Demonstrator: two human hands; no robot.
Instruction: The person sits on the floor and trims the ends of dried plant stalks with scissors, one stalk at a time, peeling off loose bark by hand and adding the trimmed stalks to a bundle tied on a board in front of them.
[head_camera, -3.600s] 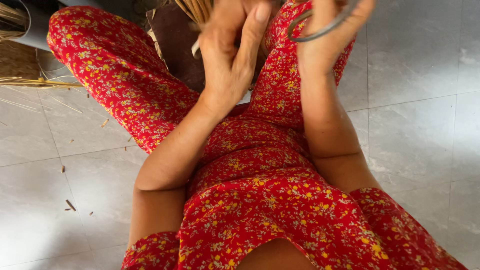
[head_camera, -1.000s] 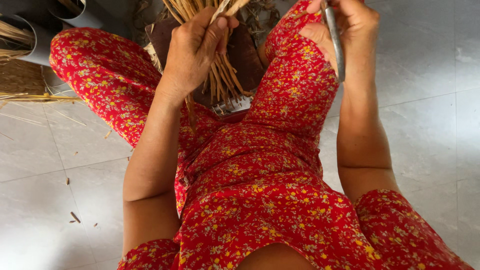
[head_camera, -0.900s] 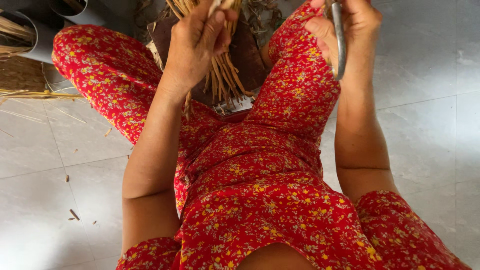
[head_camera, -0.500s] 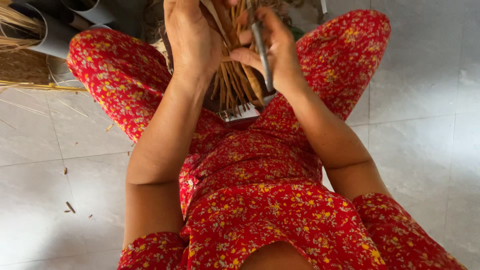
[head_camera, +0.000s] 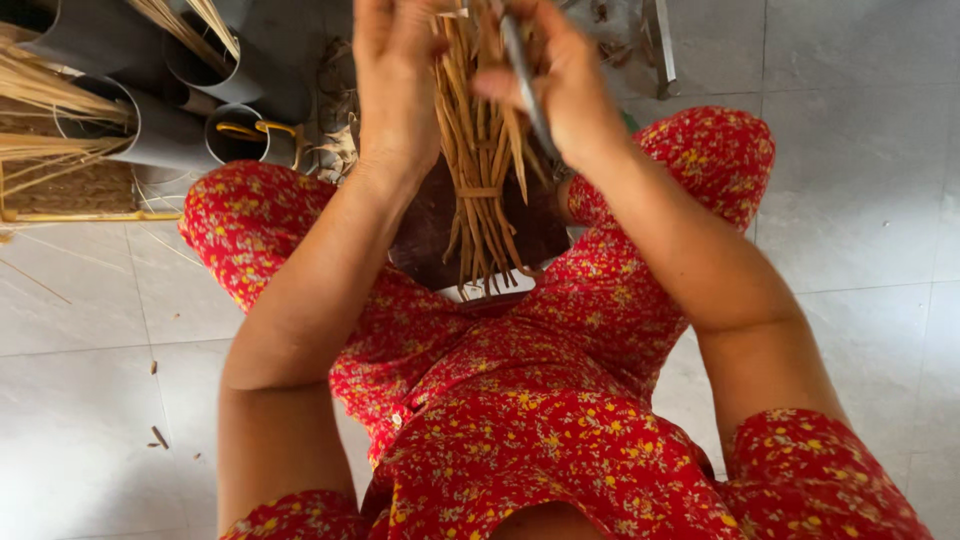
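A bundle of thin tan reed strips (head_camera: 480, 170), bound by a wrapped band partway down, hangs between the hands above the lap. The left hand (head_camera: 395, 85) closes on the bundle's side; the right hand (head_camera: 560, 85) grips a slim grey metal tool (head_camera: 525, 85) against the strips. Under them lies a dark board (head_camera: 535, 225) (partly hidden). Left of the left hand stand grey tubes (head_camera: 150, 130) with straw-like stalks, on a pale, glossy tiled floor (head_camera: 860, 200).
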